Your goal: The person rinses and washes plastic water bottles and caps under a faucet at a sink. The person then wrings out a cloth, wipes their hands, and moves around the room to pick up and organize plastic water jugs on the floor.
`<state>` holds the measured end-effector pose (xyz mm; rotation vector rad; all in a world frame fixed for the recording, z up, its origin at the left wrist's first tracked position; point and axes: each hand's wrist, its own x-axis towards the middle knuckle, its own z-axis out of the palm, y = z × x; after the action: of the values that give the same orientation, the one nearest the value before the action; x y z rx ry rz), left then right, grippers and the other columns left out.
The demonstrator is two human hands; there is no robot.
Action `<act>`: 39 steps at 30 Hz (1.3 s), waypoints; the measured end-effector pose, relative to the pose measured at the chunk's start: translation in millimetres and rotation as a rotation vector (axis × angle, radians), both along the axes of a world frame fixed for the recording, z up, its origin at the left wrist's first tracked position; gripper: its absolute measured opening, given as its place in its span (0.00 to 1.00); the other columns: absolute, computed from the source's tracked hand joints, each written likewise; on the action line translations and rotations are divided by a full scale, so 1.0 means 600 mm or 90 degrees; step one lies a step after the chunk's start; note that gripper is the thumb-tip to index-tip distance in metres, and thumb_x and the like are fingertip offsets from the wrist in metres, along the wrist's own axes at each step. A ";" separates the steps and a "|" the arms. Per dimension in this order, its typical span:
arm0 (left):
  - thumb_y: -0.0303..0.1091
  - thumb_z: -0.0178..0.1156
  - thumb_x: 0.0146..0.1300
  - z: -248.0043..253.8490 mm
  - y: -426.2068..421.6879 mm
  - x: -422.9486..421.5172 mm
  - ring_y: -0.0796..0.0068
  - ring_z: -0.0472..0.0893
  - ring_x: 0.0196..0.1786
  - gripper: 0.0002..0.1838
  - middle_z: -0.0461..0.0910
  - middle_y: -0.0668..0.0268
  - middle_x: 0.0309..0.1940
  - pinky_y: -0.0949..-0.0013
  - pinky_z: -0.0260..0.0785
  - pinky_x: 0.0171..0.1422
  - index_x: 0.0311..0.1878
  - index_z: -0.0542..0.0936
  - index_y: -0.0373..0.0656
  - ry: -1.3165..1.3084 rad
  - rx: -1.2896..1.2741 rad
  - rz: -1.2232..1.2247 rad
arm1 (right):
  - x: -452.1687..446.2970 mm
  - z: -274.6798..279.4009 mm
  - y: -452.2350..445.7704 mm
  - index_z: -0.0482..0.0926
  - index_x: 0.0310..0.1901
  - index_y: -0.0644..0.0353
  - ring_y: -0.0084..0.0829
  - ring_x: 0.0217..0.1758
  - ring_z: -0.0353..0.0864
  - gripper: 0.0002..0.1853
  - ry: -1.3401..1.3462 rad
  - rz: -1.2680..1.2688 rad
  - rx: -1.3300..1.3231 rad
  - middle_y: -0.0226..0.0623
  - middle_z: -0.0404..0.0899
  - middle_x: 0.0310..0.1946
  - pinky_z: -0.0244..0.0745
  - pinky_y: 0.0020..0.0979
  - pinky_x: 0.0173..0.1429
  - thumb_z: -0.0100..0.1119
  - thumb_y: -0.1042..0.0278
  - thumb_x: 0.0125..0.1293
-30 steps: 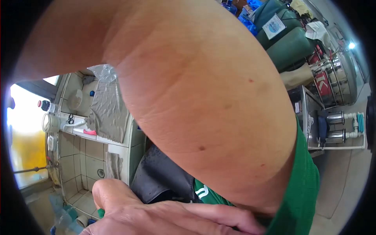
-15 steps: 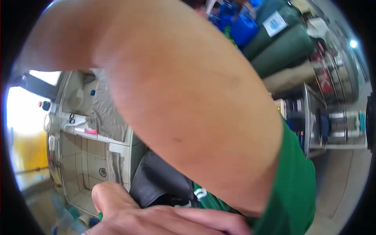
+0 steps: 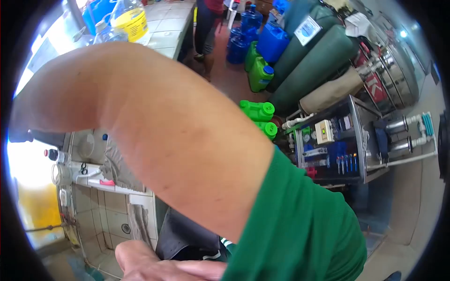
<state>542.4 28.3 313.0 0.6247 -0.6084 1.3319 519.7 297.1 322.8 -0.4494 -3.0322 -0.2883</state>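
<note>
My bent right arm [image 3: 178, 136], in a green sleeve [image 3: 300, 220], crosses most of the view. Its forearm runs off toward the left edge, and the right hand is not visible. At the bottom, left of centre, my left hand [image 3: 161, 269] lies close to my body with its visible fingers stretched rightward. The lower hand is cut off by the frame, and the fingertips pass behind the sleeve. Beside that hand is a dark apron-like garment [image 3: 185, 234]. A grey cloth [image 3: 138, 220] hangs over the tiled sink edge to the left.
A tiled counter [image 3: 168, 23] bears a yellow-labelled bottle [image 3: 131, 23]. Farther back are a person [image 3: 208, 33], a blue jug [image 3: 272, 42], green jugs [image 3: 257, 111] and tall tanks [image 3: 314, 65]. A control panel [image 3: 323, 132] with pipes stands right. Scissors [image 3: 83, 167] lie left.
My view has shifted, showing more of the counter, floor and jugs. The right arm sits lower and farther left in view; more sleeve shows. Less of my left hand is visible.
</note>
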 end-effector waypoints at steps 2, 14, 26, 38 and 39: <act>0.52 0.61 0.62 -0.007 0.012 0.010 0.37 0.57 0.73 0.36 0.51 0.42 0.75 0.43 0.45 0.77 0.70 0.68 0.46 -0.004 0.017 -0.040 | -0.014 0.012 0.016 0.85 0.47 0.55 0.40 0.49 0.82 0.21 -0.008 -0.013 0.007 0.39 0.83 0.47 0.76 0.42 0.51 0.68 0.50 0.56; 0.63 0.62 0.57 0.030 0.011 -0.075 0.41 0.56 0.75 0.52 0.46 0.32 0.73 0.47 0.36 0.80 0.76 0.52 0.45 0.030 -0.208 -0.537 | -0.047 0.079 0.116 0.86 0.46 0.55 0.39 0.50 0.83 0.22 -0.059 -0.173 0.020 0.39 0.85 0.46 0.76 0.41 0.51 0.70 0.49 0.54; 0.79 0.31 0.62 -0.166 0.137 -0.039 0.47 0.72 0.64 0.55 0.72 0.37 0.58 0.52 0.56 0.71 0.77 0.26 0.49 0.237 -0.145 -0.531 | 0.106 -0.212 0.073 0.84 0.48 0.58 0.43 0.52 0.81 0.27 0.275 -0.181 -0.272 0.43 0.83 0.47 0.75 0.41 0.55 0.70 0.46 0.53; 0.79 0.29 0.63 -0.222 0.155 -0.063 0.55 0.75 0.62 0.54 0.75 0.44 0.58 0.59 0.60 0.69 0.78 0.42 0.43 0.672 -0.010 -0.412 | 0.263 -0.402 -0.086 0.85 0.44 0.59 0.41 0.44 0.84 0.22 0.520 -0.378 -0.306 0.43 0.85 0.40 0.77 0.35 0.49 0.68 0.48 0.58; 0.76 0.35 0.64 -0.237 0.168 -0.085 0.57 0.75 0.61 0.52 0.76 0.48 0.58 0.60 0.62 0.68 0.77 0.48 0.42 0.775 0.056 -0.307 | 0.284 -0.414 -0.118 0.85 0.43 0.60 0.38 0.42 0.84 0.21 0.536 -0.426 -0.354 0.42 0.85 0.38 0.77 0.33 0.48 0.69 0.49 0.58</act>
<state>491.3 129.1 170.6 1.1186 0.1954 0.3116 689.9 226.4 74.7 -1.2316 -2.0107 0.5918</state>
